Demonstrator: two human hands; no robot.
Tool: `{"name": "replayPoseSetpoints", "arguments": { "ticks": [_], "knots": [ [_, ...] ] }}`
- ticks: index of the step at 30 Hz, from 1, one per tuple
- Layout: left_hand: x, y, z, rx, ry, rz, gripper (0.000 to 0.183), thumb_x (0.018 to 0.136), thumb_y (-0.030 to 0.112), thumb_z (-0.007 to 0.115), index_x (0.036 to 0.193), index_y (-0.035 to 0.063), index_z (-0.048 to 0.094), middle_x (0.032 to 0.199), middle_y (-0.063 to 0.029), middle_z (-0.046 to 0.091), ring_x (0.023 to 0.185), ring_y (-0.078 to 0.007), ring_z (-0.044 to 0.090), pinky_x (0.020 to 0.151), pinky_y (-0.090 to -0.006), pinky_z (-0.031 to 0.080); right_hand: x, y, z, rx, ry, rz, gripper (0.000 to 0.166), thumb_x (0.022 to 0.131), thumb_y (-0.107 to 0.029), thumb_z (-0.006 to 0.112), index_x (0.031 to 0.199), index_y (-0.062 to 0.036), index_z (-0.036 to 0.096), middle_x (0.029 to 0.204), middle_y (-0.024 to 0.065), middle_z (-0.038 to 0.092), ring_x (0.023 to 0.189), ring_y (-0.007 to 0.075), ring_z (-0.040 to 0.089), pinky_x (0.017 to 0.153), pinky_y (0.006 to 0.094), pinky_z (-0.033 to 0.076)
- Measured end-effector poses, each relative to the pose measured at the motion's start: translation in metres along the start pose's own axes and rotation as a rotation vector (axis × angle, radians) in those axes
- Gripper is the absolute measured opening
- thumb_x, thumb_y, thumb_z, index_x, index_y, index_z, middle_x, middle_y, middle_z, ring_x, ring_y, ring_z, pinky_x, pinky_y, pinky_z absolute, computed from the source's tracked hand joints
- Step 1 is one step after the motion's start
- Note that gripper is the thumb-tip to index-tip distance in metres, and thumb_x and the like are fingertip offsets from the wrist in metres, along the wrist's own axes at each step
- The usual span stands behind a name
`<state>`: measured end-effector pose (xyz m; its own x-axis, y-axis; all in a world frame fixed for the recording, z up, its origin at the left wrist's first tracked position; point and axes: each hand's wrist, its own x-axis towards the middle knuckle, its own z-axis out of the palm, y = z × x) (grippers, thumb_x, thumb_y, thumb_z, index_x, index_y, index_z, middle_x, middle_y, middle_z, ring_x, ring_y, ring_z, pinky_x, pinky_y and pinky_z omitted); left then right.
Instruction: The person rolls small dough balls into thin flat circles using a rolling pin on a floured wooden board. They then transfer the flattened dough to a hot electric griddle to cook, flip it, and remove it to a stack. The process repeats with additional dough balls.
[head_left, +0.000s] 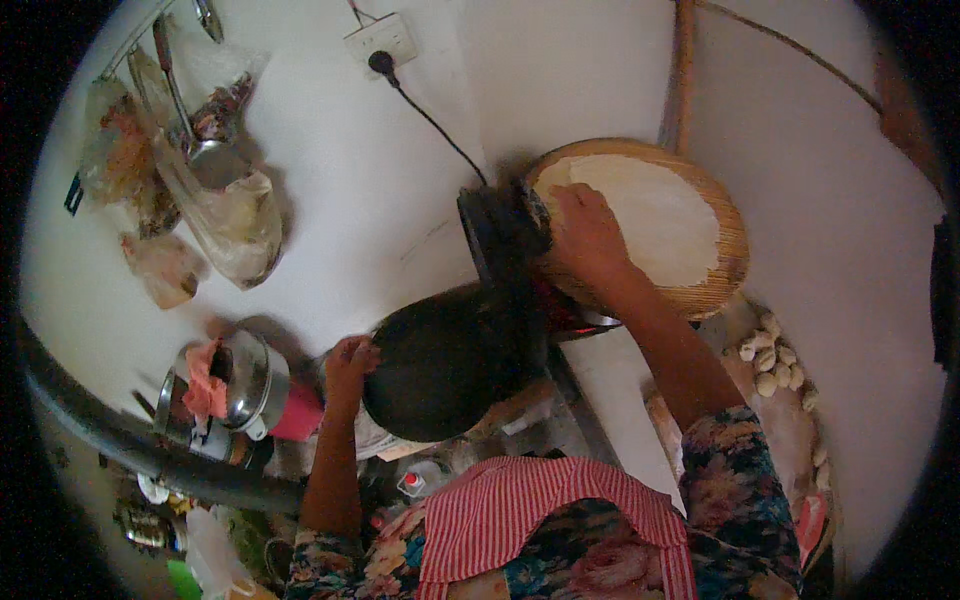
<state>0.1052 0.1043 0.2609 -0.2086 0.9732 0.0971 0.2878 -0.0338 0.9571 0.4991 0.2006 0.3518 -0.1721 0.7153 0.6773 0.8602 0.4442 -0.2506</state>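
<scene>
My left hand (350, 364) grips the near-left rim of a black round pan (450, 367), which sits tilted beside the wall. A dark boxy part (499, 232) rises at the pan's far side, and a black cord runs up from there. Across from it, my right hand (589, 232) lies over the left part of a round woven straw tray (735, 247). A thin, pale round sheet (667, 217) covers most of the tray. The right fingers are curled at the sheet's left edge; whether they pinch it is hidden.
A wall socket (381, 45) holds the cord's plug. Plastic bags (240, 232) and a metal ladle (217, 161) hang at left. Below stands a lidded metal pot (255, 382) with a pink cloth (204, 382). Pale rounded pieces (772, 360) lie at right.
</scene>
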Motion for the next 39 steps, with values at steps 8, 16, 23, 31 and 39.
{"name": "replayPoseSetpoints", "arguments": {
  "ticks": [8,16,23,31,39],
  "knots": [
    [0.095,0.092,0.058,-0.081,-0.349,0.287,0.016,0.089,0.013,0.057,0.099,0.0003,0.060,0.088,-0.0094,0.064,0.076,-0.0148,0.060,0.070,-0.0269,0.050,-0.158,0.062,-0.112,-0.008,0.241,0.384,0.039,0.079,-0.004,0.057,0.118,-0.0066,0.053,0.115,0.0195,0.052,0.105,0.0363,0.051,0.091,0.0433,0.043],
    [0.139,0.147,0.101,0.008,-0.604,0.403,0.024,0.089,0.018,0.056,0.106,0.0016,0.059,0.090,-0.0082,0.063,0.082,-0.0156,0.060,0.074,-0.0269,0.049,-0.498,0.050,-0.201,-0.592,0.170,1.176,0.028,0.077,-0.008,0.060,0.105,-0.0047,0.055,0.101,0.0191,0.056,0.091,0.0357,0.056,0.078,0.0428,0.047],
    [0.113,0.180,0.112,0.017,-0.599,0.485,0.027,0.089,0.024,0.057,0.104,0.0028,0.060,0.090,-0.0051,0.063,0.078,-0.0127,0.058,0.071,-0.0242,0.045,-0.613,-0.017,-0.236,-0.770,0.032,1.592,0.037,0.070,-0.008,0.058,0.107,-0.0070,0.054,0.101,0.0215,0.056,0.093,0.0395,0.056,0.079,0.0471,0.046],
    [0.114,0.199,0.162,-0.050,-0.659,0.365,0.025,0.086,0.022,0.060,0.101,0.0014,0.060,0.093,-0.0078,0.063,0.087,-0.0158,0.061,0.077,-0.0283,0.050,-0.642,0.035,-0.230,-0.699,0.064,1.148,0.031,0.071,-0.015,0.062,0.099,-0.0025,0.056,0.094,0.0178,0.058,0.088,0.0380,0.054,0.075,0.0469,0.045],
    [0.110,0.219,0.210,0.301,-0.402,0.834,0.026,0.077,0.019,0.062,0.094,0.0002,0.063,0.087,-0.0141,0.064,0.083,-0.0240,0.062,0.076,-0.0337,0.049,-0.628,0.081,-0.227,-0.729,-0.425,1.116,0.023,0.088,-0.023,0.050,0.095,-0.0034,0.058,0.092,0.0142,0.058,0.090,0.0310,0.054,0.079,0.0425,0.044]
  ]
}}
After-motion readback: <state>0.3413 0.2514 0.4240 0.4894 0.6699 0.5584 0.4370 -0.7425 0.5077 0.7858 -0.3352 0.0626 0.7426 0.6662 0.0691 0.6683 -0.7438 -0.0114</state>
